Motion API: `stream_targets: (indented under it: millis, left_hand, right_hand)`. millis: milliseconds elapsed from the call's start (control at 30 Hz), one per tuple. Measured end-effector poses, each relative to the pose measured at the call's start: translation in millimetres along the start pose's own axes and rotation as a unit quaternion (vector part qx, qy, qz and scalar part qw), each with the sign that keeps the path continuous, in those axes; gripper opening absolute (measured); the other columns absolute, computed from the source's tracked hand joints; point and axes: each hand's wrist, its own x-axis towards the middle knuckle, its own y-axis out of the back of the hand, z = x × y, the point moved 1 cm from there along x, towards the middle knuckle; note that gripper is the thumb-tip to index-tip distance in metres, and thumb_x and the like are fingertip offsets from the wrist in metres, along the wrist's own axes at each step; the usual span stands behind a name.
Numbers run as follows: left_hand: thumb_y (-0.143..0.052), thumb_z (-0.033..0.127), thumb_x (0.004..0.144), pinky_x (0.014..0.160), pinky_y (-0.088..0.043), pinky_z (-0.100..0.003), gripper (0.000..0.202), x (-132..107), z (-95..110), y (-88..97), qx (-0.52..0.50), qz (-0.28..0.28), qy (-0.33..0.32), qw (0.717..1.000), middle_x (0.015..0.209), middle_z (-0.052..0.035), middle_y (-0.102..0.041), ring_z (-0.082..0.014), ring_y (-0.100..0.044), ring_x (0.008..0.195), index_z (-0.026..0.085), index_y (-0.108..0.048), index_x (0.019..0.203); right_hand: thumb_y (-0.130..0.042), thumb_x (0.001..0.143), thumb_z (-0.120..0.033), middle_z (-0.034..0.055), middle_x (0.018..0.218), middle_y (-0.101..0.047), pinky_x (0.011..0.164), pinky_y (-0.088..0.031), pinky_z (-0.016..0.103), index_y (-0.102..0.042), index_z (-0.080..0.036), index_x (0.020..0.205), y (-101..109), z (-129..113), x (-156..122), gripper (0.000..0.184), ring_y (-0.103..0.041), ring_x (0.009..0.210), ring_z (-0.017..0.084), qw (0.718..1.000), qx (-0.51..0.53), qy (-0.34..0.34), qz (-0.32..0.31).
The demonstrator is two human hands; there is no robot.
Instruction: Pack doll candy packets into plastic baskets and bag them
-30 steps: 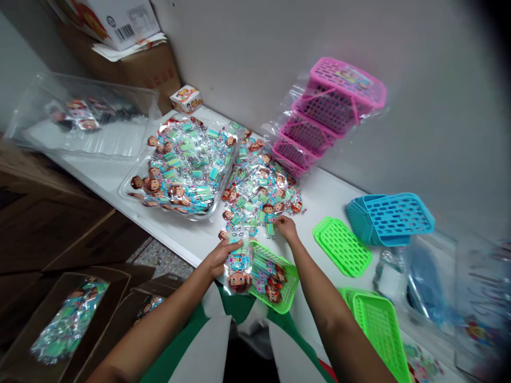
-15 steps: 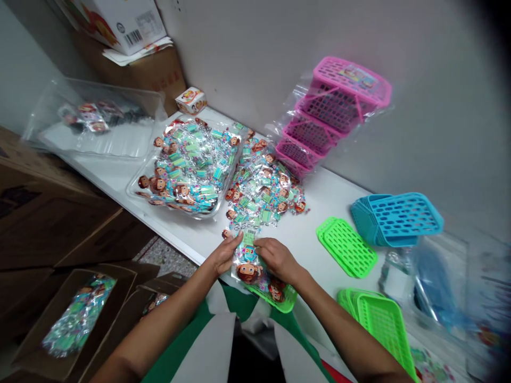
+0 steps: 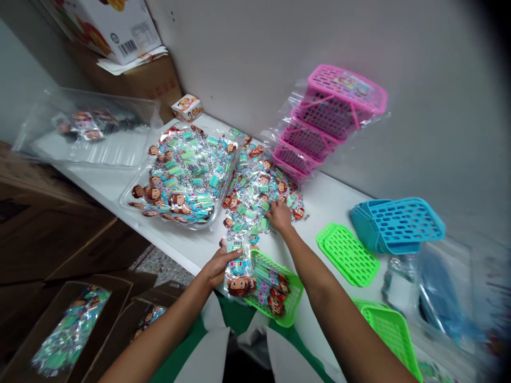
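Observation:
My left hand [image 3: 219,267] is closed on shiny plastic packets [image 3: 238,274] printed with a cartoon figure, thumb lying across the front. They hang over the left side of a green plastic basket [image 3: 294,314], in which more such packets lie. My right hand [image 3: 279,216] reaches past the basket to a loose pile of small packets [image 3: 253,183] on the white table. Its fingers are bent down and together on the pile's near right side; what they grip there is hidden.
A clear tub [image 3: 202,224] heaped with packets stands left of the pile. Pink baskets [image 3: 325,125] in plastic wrap lean on the wall. Green lids [image 3: 349,255], blue baskets [image 3: 395,226] and more green baskets [image 3: 393,330] are at right. Cardboard boxes [image 3: 72,223] stand at left.
My right hand has left the basket and moved up to the loose pile. My left hand, still holding packets, has shifted slightly left and down, leaving the basket's contents more visible.

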Motion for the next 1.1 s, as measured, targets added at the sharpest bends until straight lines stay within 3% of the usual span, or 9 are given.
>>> stream_targets:
  millis: [167,267,333,433,567,667,800,967,1100]
  left_hand:
    - [-0.075,0.018,0.069,0.077,-0.054,-0.038,0.035,5,0,2.8,-0.008,-0.006,-0.018,1.000,0.089,-0.0120,-0.072,-0.0258,-0.070,0.077,0.012,-0.064,0.103]
    - [-0.076,0.021,0.069,0.079,-0.054,-0.039,0.039,8,-1,2.7,-0.012,-0.012,-0.028,0.999,0.093,-0.0132,-0.072,-0.0265,-0.070,0.081,0.012,-0.063,0.105]
    - [-0.076,0.022,0.069,0.080,-0.054,-0.039,0.043,10,-2,0.7,-0.006,-0.014,-0.040,0.999,0.097,-0.0138,-0.071,-0.0270,-0.069,0.085,0.013,-0.062,0.109]
    - [-0.076,0.024,0.070,0.084,-0.052,-0.039,0.047,12,-4,-5.2,0.006,-0.029,-0.075,0.997,0.104,-0.0138,-0.070,-0.0274,-0.068,0.092,0.015,-0.060,0.114]
    - [-0.075,0.026,0.071,0.086,-0.051,-0.039,0.051,13,-11,-12.6,-0.006,-0.052,-0.095,0.994,0.102,-0.0128,-0.070,-0.0270,-0.067,0.094,0.014,-0.058,0.117]
    - [-0.073,0.033,0.073,0.085,-0.052,-0.037,0.047,15,-16,-13.7,-0.016,-0.038,-0.090,0.995,0.096,-0.0126,-0.072,-0.0262,-0.068,0.092,0.011,-0.059,0.113]
    - [-0.062,0.051,0.079,0.086,-0.052,-0.036,0.048,16,-19,-14.0,-0.048,-0.038,-0.063,0.996,0.096,-0.0120,-0.072,-0.0258,-0.067,0.096,0.014,-0.061,0.110]
    - [-0.078,0.026,0.068,0.087,-0.052,-0.034,0.050,12,-16,-9.9,-0.015,0.017,-0.103,0.994,0.096,-0.0112,-0.072,-0.0251,-0.068,0.093,0.012,-0.060,0.113]
    - [-0.076,0.020,0.069,0.080,-0.055,-0.036,0.045,10,-11,-0.5,-0.025,0.044,-0.076,0.996,0.088,-0.0128,-0.073,-0.0253,-0.070,0.079,0.008,-0.061,0.109]
  right_hand:
    - [-0.048,0.088,-0.025,0.0161,0.099,-0.061,0.090,-0.035,0.039,-0.062,-0.013,0.095,4,8,-3,0.019,-0.052,0.102,0.027,1.000,0.020,0.015,-0.001]
    - [-0.049,0.087,-0.032,0.0089,0.087,-0.061,0.083,-0.039,0.035,-0.060,-0.017,0.087,20,11,-21,0.020,-0.053,0.090,0.023,0.982,0.188,-0.007,0.021]
    - [-0.051,0.085,-0.045,0.0029,0.074,-0.058,0.072,-0.042,0.031,-0.057,-0.018,0.079,33,6,-41,0.027,-0.052,0.075,0.019,0.925,0.380,-0.029,-0.015]
    - [-0.060,0.075,-0.057,-0.0014,0.066,-0.054,0.062,-0.042,0.027,-0.053,-0.019,0.076,49,-15,-80,0.038,-0.050,0.062,0.014,0.772,0.616,-0.063,-0.140]
    - [-0.068,0.069,-0.056,-0.0017,0.066,-0.056,0.060,-0.042,0.025,-0.056,-0.018,0.075,54,-46,-124,0.041,-0.051,0.058,0.012,0.658,0.687,-0.081,-0.298]
    - [-0.067,0.070,-0.057,-0.0041,0.059,-0.052,0.054,-0.038,0.023,-0.054,-0.018,0.070,49,-57,-134,0.041,-0.049,0.053,0.010,0.682,0.656,-0.093,-0.311]
    - [-0.057,0.078,-0.057,-0.0066,0.052,-0.043,0.049,-0.033,0.021,-0.047,-0.019,0.062,44,-61,-133,0.042,-0.043,0.049,0.009,0.777,0.562,-0.046,-0.281]
    - [-0.054,0.081,-0.051,-0.0047,0.052,-0.048,0.049,-0.030,0.021,-0.052,-0.018,0.059,35,-50,-120,0.040,-0.044,0.050,0.009,0.882,0.421,0.025,-0.210]
    - [-0.055,0.079,-0.050,0.0002,0.057,-0.058,0.053,-0.037,0.023,-0.055,-0.019,0.063,11,-21,-76,0.035,-0.056,0.057,0.014,0.915,0.354,-0.131,-0.143]
